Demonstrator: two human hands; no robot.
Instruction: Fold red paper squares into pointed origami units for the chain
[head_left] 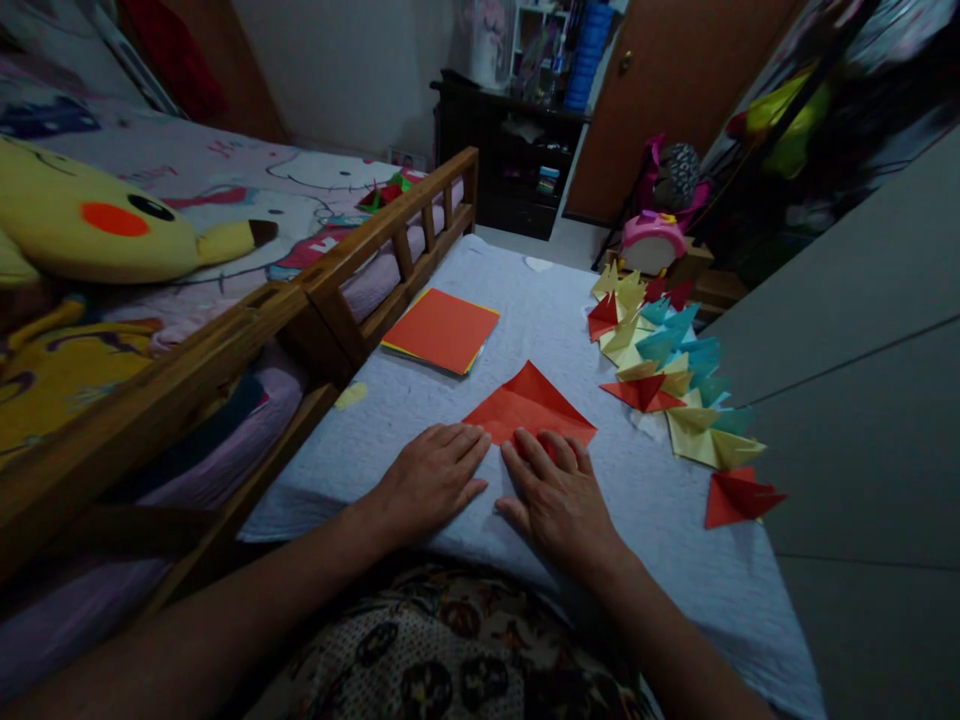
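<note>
A red sheet of origami paper [529,400], folded into a triangle, lies on the cloth-covered surface with its peak pointing away from me. My left hand [435,470] rests flat, fingertips on the paper's left lower edge. Fingers slightly spread, my right hand [559,490] presses on the lower edge at the middle and right. Both hands are open, and the paper lies under the fingertips rather than in a grip. Beyond my left hand sits a stack of square paper [442,330], orange-red on top with yellow showing at its edges.
Several folded paper cranes [697,430] in yellow, blue and red line the right side. A wooden rail [322,270] runs along the left, with a bed and a yellow plush toy [97,225] behind it. A pale cabinet [862,400] stands close on the right.
</note>
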